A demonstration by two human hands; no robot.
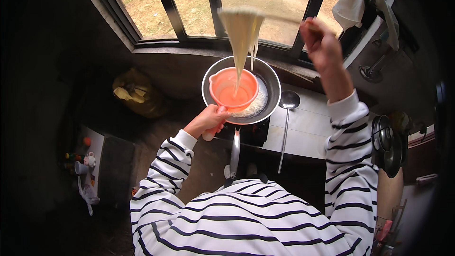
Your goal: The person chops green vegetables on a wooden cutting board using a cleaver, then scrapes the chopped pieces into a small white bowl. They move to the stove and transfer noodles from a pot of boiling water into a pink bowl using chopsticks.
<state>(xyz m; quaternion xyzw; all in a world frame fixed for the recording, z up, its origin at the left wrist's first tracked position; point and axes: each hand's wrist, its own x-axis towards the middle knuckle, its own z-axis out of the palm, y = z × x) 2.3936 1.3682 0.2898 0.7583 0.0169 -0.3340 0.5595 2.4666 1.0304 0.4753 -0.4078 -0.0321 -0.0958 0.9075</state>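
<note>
My left hand (210, 120) grips the handle of a pink plastic dipper (251, 90), held over a dark frying pan (273, 78) with a pale rim. Liquid seems to lie in the dipper's bottom. Raised high at the right, my right hand (321, 42) holds thin chopsticks (282, 18), blurred by motion. From them hangs a long bundle of pale noodles (239, 32), its lower end reaching down to the dipper. More white noodles (256, 105) lie in the pan, partly hidden behind the dipper. The pan's metal handle (235, 153) points towards me.
The pan sits on a black cooktop (261, 135). A metal ladle (289, 100) lies on the white tiled counter (309, 128) to its right. Behind stands a window (256, 41). Dark pans (387, 142) are at the right, a yellowish bag (135, 92) at the left.
</note>
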